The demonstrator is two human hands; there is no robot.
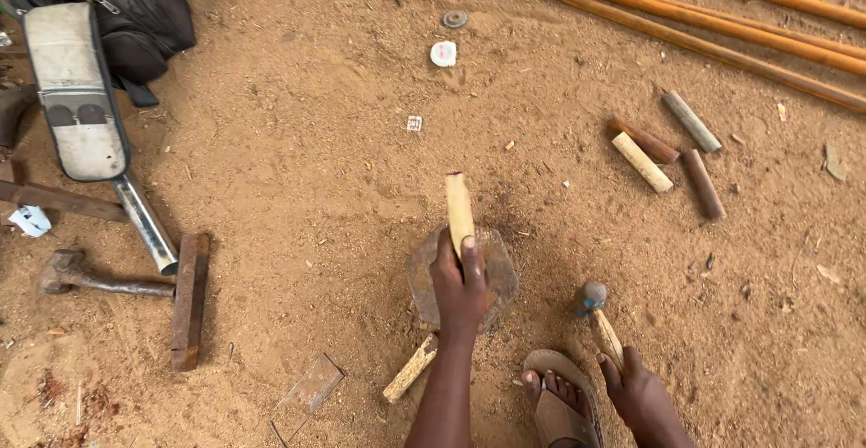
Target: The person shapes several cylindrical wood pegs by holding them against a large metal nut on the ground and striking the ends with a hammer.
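Stick on the Stone

Sandal first, on your foot by your right hand. That hand's fingers are closed on a small hammer. Your left hand wraps tight around the low end of a pale stick, standing it on a flat stone in the sand. The stick looks light, hard and stiff. Hold it low. More cut sticks lie farther off.

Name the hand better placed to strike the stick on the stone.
Right, probably. The right hand grips the hammer by its handle, free beside the flat stone. The left hand is occupied holding the bamboo stick on that stone.
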